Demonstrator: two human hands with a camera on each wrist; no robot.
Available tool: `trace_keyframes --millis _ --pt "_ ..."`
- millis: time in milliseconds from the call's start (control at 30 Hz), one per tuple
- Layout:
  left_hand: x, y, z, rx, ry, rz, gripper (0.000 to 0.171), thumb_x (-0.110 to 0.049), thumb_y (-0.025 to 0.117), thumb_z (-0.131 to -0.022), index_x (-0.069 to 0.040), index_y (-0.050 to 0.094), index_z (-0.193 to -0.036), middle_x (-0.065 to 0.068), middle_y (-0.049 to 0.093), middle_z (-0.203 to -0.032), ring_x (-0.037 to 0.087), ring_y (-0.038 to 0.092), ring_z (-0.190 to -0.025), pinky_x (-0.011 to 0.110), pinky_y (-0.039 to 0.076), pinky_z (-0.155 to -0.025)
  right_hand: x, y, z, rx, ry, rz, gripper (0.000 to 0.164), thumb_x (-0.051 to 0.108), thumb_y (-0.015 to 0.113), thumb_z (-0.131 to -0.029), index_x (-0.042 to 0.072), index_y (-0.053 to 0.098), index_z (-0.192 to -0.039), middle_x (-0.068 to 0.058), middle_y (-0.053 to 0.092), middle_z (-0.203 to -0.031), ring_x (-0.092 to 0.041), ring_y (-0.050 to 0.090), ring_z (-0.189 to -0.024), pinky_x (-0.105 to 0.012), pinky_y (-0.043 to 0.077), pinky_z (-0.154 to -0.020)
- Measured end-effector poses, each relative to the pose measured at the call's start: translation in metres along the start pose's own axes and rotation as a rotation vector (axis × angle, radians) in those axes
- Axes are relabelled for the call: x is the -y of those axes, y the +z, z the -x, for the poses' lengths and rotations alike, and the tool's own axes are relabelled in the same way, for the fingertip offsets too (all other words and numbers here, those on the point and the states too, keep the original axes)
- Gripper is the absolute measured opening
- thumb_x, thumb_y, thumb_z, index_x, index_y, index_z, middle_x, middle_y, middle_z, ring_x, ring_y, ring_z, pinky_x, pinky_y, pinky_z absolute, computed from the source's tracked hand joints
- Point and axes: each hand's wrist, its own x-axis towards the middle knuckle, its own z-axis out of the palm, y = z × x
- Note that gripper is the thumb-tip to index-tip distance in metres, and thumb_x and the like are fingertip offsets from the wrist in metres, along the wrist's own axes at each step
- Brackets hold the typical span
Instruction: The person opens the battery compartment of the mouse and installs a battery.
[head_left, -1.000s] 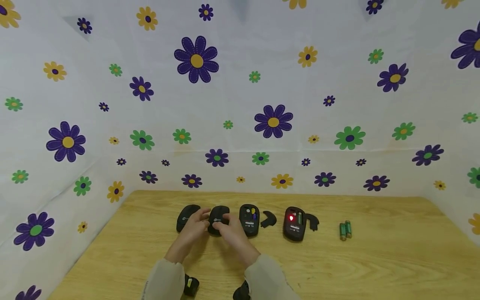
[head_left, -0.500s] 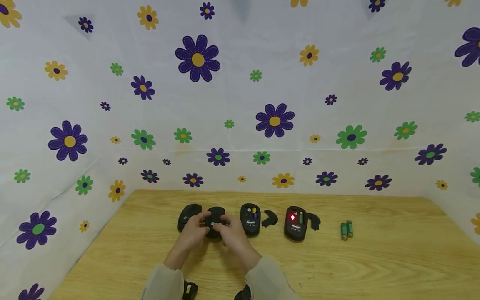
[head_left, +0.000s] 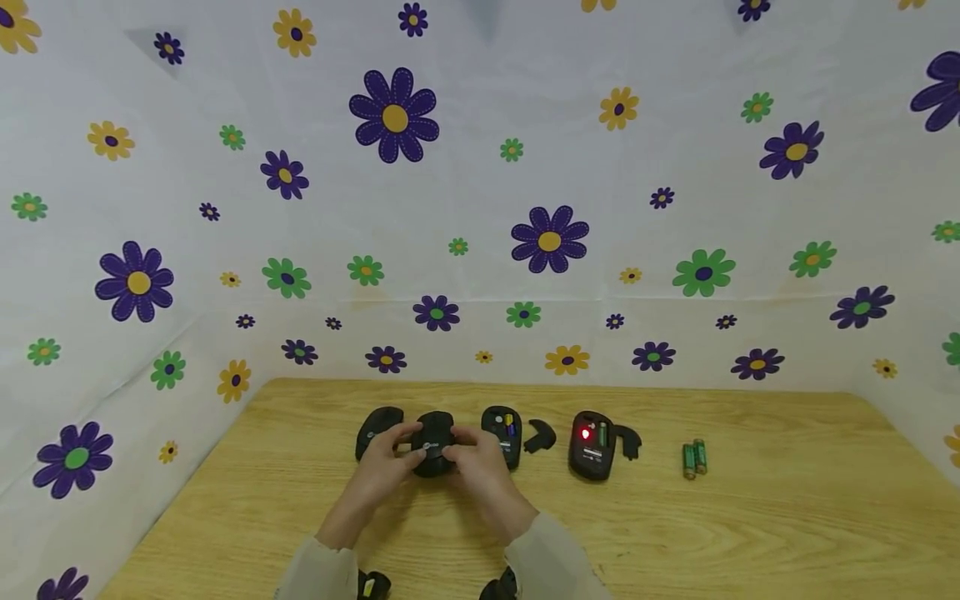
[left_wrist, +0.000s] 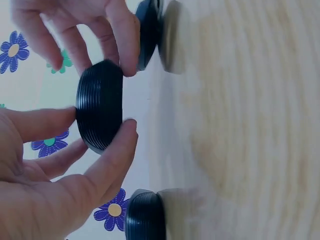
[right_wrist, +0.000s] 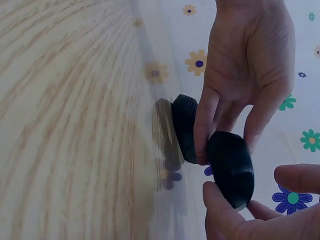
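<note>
Both hands hold a black computer mouse (head_left: 433, 442) between them, a little above the wooden table. My left hand (head_left: 382, 467) pinches its left side with thumb and fingers. On the right side, the thumb and fingers of my right hand (head_left: 483, 471) grip it. In the left wrist view the ribbed side of the held mouse (left_wrist: 100, 105) shows, its underside turned toward the table. The right wrist view shows the held mouse (right_wrist: 231, 167) from its other end. A second black mouse (head_left: 377, 429) rests on the table behind my left hand.
Right of the hands lies an upturned mouse (head_left: 501, 446) with a battery inside, its curved cover (head_left: 540, 436) beside it. Farther right sit another upturned mouse (head_left: 591, 458), lit red, and its cover (head_left: 628, 442). Two green batteries (head_left: 694, 458) lie beyond. Flowered cloth (head_left: 480, 192) encloses the table.
The held mouse has risen slightly off the table and come nearer, shifting a little left. The left fingers have closed onto its side, and the right hand has spread along its right side.
</note>
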Motion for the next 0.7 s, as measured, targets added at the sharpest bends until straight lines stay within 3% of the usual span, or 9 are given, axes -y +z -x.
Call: trace_keyframes --millis 133,333,500,700 --pt "-0.004 -0.002 0.004 0.023 0.005 0.067 0.044 0.002 0.064 -0.097 0.007 0.054 -0.139 0.03 0.052 -0.135 0.033 0.064 -0.105 0.044 0.06 -0.086 0.003 -0.004 0.001 -0.011 -0.01 0.006 0.049 -0.006 0.058 -0.092 -0.013 0.05 -0.14 -0.03 0.047 -0.131 -0.027 0.061 -0.1 -0.038 0.06 -0.083" --pt "-0.007 0.002 0.006 0.043 0.027 0.083 0.043 0.003 0.065 -0.095 0.007 0.056 -0.138 0.028 0.055 -0.134 0.031 0.066 -0.103 0.043 0.06 -0.087 0.005 -0.014 0.002 0.052 -0.029 0.044 0.05 -0.008 0.057 -0.094 -0.013 0.047 -0.142 -0.037 0.044 -0.139 -0.042 0.06 -0.115 -0.042 0.06 -0.089" --pt "-0.009 0.004 0.008 0.089 0.036 0.109 0.045 0.001 0.066 -0.095 0.006 0.056 -0.139 0.028 0.053 -0.139 0.032 0.067 -0.105 0.045 0.06 -0.087 0.007 -0.028 0.008 0.114 -0.048 0.108 0.05 -0.005 0.058 -0.096 -0.01 0.047 -0.145 -0.035 0.043 -0.145 -0.043 0.057 -0.122 -0.043 0.059 -0.091" --pt "-0.011 0.008 0.01 0.141 0.064 0.134 0.046 -0.004 0.069 -0.095 0.003 0.057 -0.139 0.027 0.047 -0.147 0.037 0.064 -0.113 0.044 0.06 -0.088 0.01 -0.045 0.015 0.181 -0.047 0.066 0.051 -0.008 0.055 -0.097 -0.01 0.044 -0.146 -0.037 0.027 -0.154 -0.046 0.053 -0.128 -0.044 0.058 -0.092"
